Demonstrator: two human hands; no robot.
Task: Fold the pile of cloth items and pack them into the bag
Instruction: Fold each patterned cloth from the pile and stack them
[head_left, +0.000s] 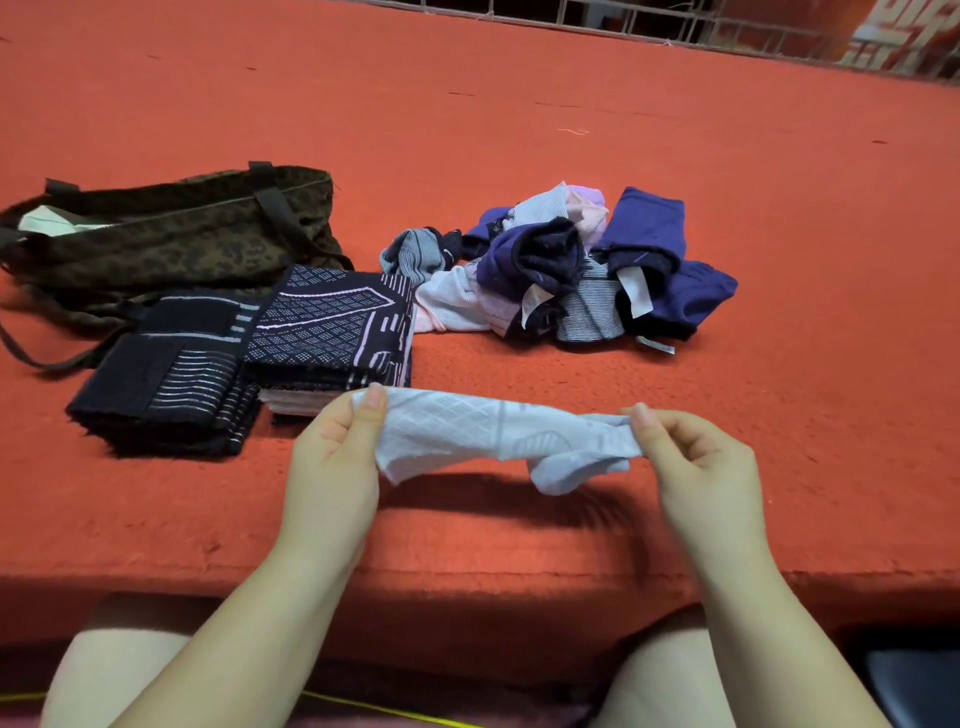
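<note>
Fingers and thumb of the left hand (332, 457) pinch one end of a pale blue cloth (498, 434), while the right hand (696, 462) pinches the other end, so it hangs stretched between them just above the red table (571, 530). Beyond the left hand lie two stacks of folded dark cloths (249, 353), touching the brown bag (171, 228) behind them. Near them, to the right, sits the unfolded pile (561, 275).

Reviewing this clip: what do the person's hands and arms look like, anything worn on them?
Both forearms are bare up to the frame edge, no sleeves showing. The left hand and right hand wear no gloves, rings, watch or bracelets. Fingernails look short and unpainted.
</note>
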